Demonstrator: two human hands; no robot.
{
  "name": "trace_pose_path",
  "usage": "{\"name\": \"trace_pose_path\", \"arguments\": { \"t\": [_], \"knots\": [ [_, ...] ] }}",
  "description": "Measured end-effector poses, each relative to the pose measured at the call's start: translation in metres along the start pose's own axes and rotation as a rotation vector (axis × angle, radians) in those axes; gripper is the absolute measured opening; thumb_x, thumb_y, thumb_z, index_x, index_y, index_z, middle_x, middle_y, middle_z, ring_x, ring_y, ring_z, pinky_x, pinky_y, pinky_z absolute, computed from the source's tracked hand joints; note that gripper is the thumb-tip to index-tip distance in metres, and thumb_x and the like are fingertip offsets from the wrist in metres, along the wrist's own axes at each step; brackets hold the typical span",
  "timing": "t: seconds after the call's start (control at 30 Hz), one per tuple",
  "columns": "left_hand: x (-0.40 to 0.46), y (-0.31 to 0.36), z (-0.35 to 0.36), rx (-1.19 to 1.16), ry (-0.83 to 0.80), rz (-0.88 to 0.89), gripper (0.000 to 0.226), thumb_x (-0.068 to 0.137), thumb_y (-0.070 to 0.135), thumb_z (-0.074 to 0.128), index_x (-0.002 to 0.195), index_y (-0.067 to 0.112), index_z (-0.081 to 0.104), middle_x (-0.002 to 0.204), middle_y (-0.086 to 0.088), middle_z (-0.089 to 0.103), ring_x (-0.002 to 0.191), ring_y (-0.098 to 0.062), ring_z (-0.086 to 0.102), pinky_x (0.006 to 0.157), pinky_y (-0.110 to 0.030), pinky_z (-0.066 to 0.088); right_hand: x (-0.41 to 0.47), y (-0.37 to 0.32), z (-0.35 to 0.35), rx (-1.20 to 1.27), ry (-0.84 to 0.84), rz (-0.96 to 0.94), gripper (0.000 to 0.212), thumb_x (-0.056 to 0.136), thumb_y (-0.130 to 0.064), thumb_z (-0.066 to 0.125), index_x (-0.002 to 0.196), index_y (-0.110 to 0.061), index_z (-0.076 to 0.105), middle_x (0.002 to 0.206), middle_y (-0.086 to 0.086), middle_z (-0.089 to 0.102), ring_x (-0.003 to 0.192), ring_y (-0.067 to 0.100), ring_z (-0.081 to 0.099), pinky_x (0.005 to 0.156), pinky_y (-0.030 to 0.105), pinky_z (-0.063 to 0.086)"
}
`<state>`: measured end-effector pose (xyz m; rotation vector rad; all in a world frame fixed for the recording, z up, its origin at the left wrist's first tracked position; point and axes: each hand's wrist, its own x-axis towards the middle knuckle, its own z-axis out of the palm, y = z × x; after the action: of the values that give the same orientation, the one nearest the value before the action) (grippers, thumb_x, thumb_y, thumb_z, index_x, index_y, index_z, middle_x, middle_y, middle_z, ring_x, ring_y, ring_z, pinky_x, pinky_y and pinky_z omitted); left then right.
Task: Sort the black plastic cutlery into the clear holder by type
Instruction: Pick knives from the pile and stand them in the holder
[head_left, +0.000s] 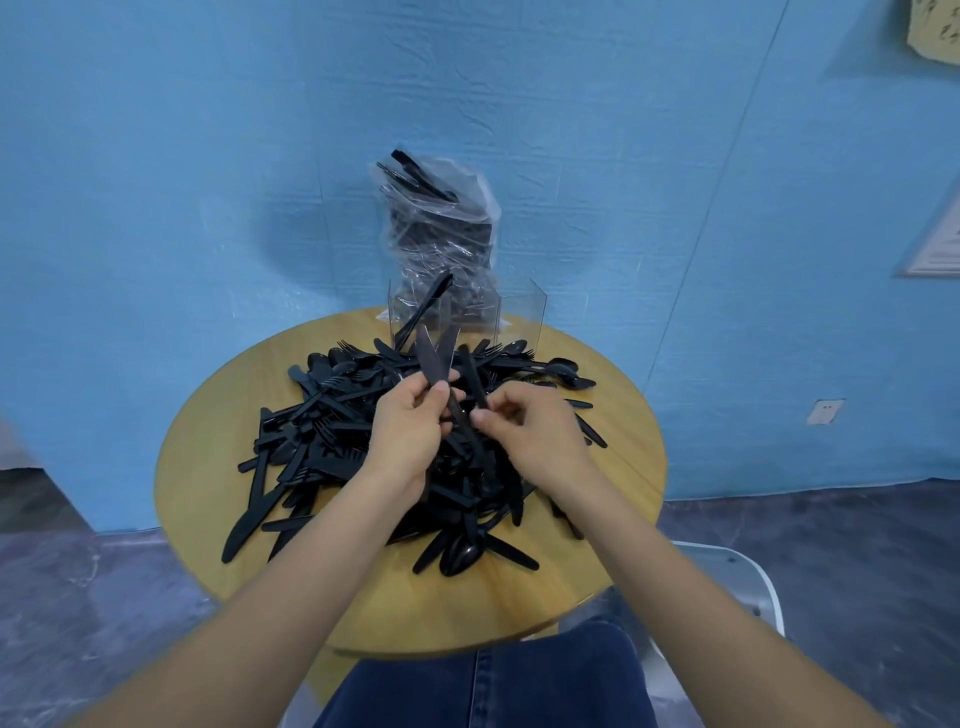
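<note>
Above the near-centre of the cutlery pile (363, 447) on the round table (613, 488), left hand (410, 431) grips two knives (434, 358) blades-up, right hand (530, 431) pinches another knife (474, 379) beside them; clear holder (519, 312) at far edge, one utensil (426, 306) inside.

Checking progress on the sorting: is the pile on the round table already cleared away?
No, a big pile of cutlery still covers the table under both hands.
</note>
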<state>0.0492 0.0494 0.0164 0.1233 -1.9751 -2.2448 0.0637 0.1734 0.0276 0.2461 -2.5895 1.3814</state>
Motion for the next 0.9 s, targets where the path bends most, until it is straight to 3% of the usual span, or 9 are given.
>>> {"name": "trace_pose_path", "arguments": {
  "t": [0.1,0.2,0.27,0.33,0.5,0.63,0.8,0.9],
  "knots": [
    [0.005,0.006,-0.005,0.005,-0.018,-0.040,0.022,0.101,0.009,0.038,0.106,0.008,0.060,0.080,-0.001,0.056,0.075,-0.010,0.058,0.066,-0.018,0.050,0.006,0.001,-0.018,0.075,0.140,-0.007,0.014,0.088,-0.019,0.065,0.080,-0.007,0.065,0.069,-0.002,0.059,0.066,0.012,0.055,0.070,0.035,0.050],
    [0.007,0.011,-0.004,-0.027,-0.072,-0.087,0.021,0.102,0.007,0.034,0.109,0.004,0.053,0.079,-0.004,0.053,0.072,-0.014,0.063,0.070,-0.026,0.056,0.010,-0.001,-0.029,0.211,0.261,-0.032,0.010,0.087,-0.017,0.066,0.077,-0.016,0.066,0.074,-0.002,0.068,0.075,0.014,0.067,0.079,0.042,0.056],
    [0.008,0.012,-0.002,0.003,-0.100,-0.101,0.021,0.102,0.006,0.033,0.108,0.004,0.053,0.079,-0.005,0.052,0.069,-0.014,0.061,0.067,-0.025,0.056,0.009,-0.002,-0.027,0.265,0.307,-0.070,0.012,0.085,-0.014,0.068,0.079,-0.024,0.066,0.084,-0.001,0.070,0.084,0.014,0.068,0.083,0.037,0.055],
    [0.008,0.010,0.000,0.056,-0.107,-0.105,0.022,0.101,0.006,0.034,0.108,0.005,0.055,0.078,-0.003,0.051,0.066,-0.012,0.054,0.062,-0.023,0.051,0.005,-0.003,-0.021,0.282,0.342,-0.153,0.011,0.084,-0.009,0.070,0.084,-0.020,0.068,0.090,0.000,0.069,0.086,0.008,0.066,0.082,0.023,0.053],
    [0.009,0.007,0.001,0.028,-0.102,-0.142,0.022,0.101,0.007,0.037,0.102,0.008,0.059,0.077,-0.002,0.052,0.062,-0.009,0.045,0.055,-0.020,0.043,0.001,0.006,-0.008,0.170,0.295,-0.418,0.017,0.081,0.002,0.069,0.094,-0.009,0.072,0.096,0.000,0.063,0.091,0.009,0.061,0.081,0.019,0.051],
    [0.008,0.011,0.001,-0.057,-0.128,-0.176,0.023,0.101,0.007,0.037,0.105,0.005,0.060,0.077,-0.003,0.056,0.062,-0.009,0.048,0.049,-0.016,0.046,-0.003,0.010,0.000,-0.159,0.264,-0.568,0.024,0.080,0.005,0.060,0.099,-0.004,0.072,0.102,0.006,0.062,0.093,-0.001,0.050,0.085,0.004,0.039],
    [0.005,0.016,0.001,-0.155,-0.159,-0.206,0.025,0.101,0.007,0.037,0.103,0.002,0.062,0.083,-0.007,0.060,0.069,-0.013,0.054,0.058,-0.020,0.053,-0.008,0.007,0.002,-0.434,0.208,-0.686,0.025,0.076,0.004,0.062,0.099,-0.003,0.070,0.103,0.008,0.064,0.086,0.017,0.063,0.071,0.017,0.051],
    [0.002,0.020,0.004,-0.146,-0.186,-0.179,0.026,0.101,0.008,0.038,0.093,0.006,0.063,0.086,-0.009,0.064,0.075,-0.015,0.060,0.063,-0.021,0.053,-0.010,0.007,0.006,-0.478,0.161,-0.695,0.024,0.079,-0.001,0.057,0.098,0.001,0.070,0.107,0.010,0.065,0.091,0.022,0.066,0.075,0.020,0.054]
  ]
}}
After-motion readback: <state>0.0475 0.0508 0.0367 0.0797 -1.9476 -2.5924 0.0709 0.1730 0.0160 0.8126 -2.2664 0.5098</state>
